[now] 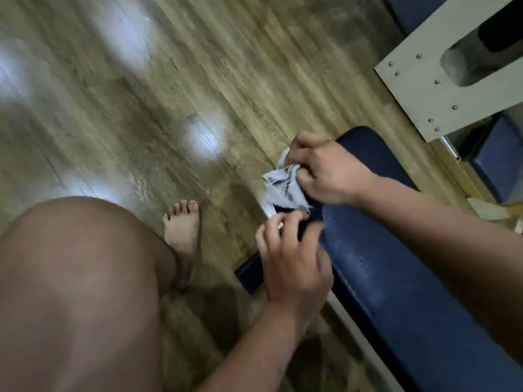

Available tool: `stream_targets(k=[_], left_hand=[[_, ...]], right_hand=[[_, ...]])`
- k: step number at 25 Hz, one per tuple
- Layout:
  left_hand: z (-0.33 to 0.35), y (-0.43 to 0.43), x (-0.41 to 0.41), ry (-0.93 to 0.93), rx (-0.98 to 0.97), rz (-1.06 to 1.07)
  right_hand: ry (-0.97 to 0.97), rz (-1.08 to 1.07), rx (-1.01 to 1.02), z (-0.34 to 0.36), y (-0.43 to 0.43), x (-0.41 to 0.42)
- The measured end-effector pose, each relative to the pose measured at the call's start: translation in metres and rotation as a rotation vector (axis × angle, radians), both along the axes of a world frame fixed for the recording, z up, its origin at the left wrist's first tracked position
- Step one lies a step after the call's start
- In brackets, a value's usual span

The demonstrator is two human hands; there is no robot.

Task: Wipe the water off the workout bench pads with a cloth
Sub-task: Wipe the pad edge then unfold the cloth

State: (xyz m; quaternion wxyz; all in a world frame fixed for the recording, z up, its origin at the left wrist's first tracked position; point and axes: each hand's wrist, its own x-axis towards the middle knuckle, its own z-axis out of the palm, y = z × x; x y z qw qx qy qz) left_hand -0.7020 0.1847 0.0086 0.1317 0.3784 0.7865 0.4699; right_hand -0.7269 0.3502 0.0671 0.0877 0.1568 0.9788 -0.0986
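Dim indoor light, white glare patches on the wood floor, motion blur throughout, wide-angle bending at edges.

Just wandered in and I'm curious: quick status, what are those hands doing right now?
Right hand and left hand both gripping the cloth. Cloth at the bench pad end, droplets on pad. Nothing in the way.

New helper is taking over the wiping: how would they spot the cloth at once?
Find the long dark blue bench pad running up the right side over the wood floor. At its far rounded end, both hands meet; the cloth is bunched between them. It is the only pale, frayed, streaked thing there.
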Motion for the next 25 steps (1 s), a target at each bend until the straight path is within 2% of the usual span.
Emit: stream_targets(k=[2, 4, 7, 9, 12, 14, 15, 19, 23, 25], left_hand=[[-0.008, -0.006, 0.020, 0.186, -0.073, -0.155], [-0.011, 0.002, 0.017, 0.278, -0.148, -0.246], [-0.003, 0.012, 0.006, 0.274, -0.194, -0.281], [0.002, 0.019, 0.010, 0.304, -0.204, -0.316], [0.001, 0.024, 0.015, 0.349, -0.229, -0.351], [-0.003, 0.027, 0.015, 0.366, -0.238, -0.357], [-0.005, 0.028, 0.017, 0.376, -0.241, -0.355], [-0.012, 0.030, 0.021, 0.436, -0.179, -0.312], [-0.020, 0.032, 0.025, 0.471, -0.120, -0.266], [-0.022, 0.031, 0.026, 0.505, -0.112, -0.287]], right_hand=[[-0.071, 0.076, -0.025, -0.006, 0.009, 0.003], [-0.081, 0.087, 0.093, -0.004, 0.051, 0.009], [-0.132, -0.263, 0.237, 0.015, 0.124, 0.028], [-0.158, -0.356, 0.208, 0.009, 0.121, 0.032], [-0.059, -0.204, 0.014, -0.004, 0.057, 0.017], [-0.043, 0.004, 0.014, -0.011, 0.038, 0.018], [-0.073, 0.033, 0.018, -0.016, 0.049, 0.020], [-0.048, -0.265, 0.036, -0.033, 0.124, 0.036], [0.210, -0.619, -0.069, -0.034, 0.153, 0.050], [0.202, -0.854, -0.088, -0.029, 0.169, 0.077]])
